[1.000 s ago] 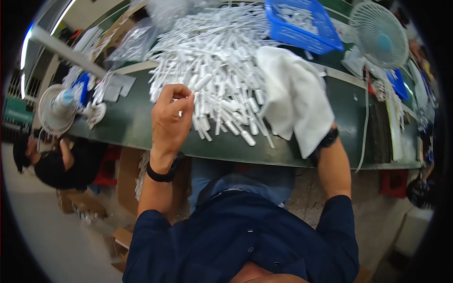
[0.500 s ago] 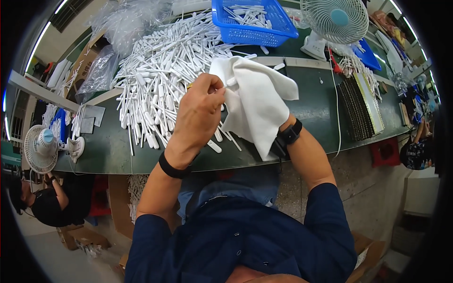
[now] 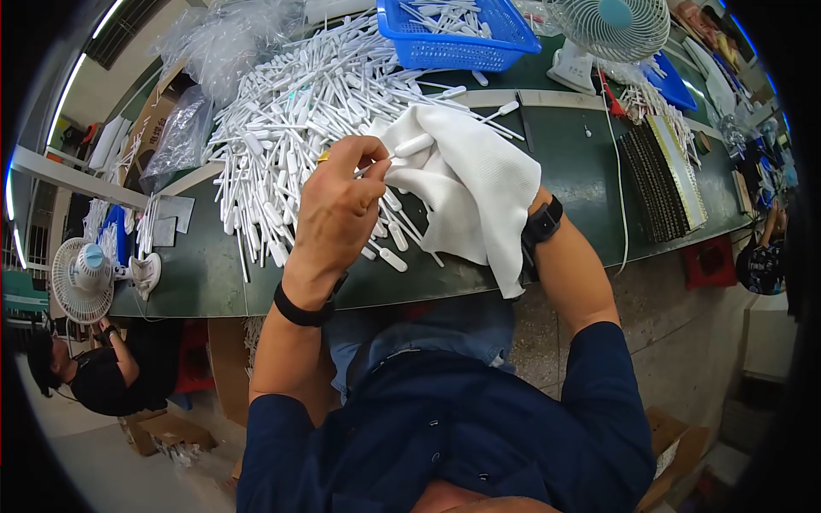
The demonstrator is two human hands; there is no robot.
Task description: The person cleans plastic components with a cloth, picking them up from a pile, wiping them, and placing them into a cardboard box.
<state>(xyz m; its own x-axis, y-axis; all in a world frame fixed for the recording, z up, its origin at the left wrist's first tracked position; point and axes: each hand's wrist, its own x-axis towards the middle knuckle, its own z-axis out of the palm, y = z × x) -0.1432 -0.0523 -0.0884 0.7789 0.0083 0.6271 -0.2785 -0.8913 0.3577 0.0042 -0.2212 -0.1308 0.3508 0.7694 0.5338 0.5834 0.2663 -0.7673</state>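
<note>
My left hand (image 3: 333, 201) is closed in a pinch on the thin end of a white plastic stick. This stick (image 3: 415, 144) has a wider, rounded end, which lies against a white cloth (image 3: 483, 184). The cloth is draped over my right hand, hiding its fingers; only the wrist with a black watch (image 3: 545, 220) shows. Just beyond and left of my hands spreads a large heap of similar white sticks (image 3: 282, 128). A loose stick (image 3: 506, 109) lies on the table past the cloth's far edge.
A blue plastic basket (image 3: 457, 56) with more sticks stands at the back. To the right are a white fan (image 3: 611, 26), a hanging cord (image 3: 622, 197) and a dark ridged stack (image 3: 654, 184). Clear plastic bags (image 3: 231, 38) lie back left. A person (image 3: 111, 363) sits far left.
My left hand has shifted slightly left, and the stick's rounded end shows more plainly. The cloth and my right wrist have moved a little right. The loose stick beyond the cloth is more exposed.
</note>
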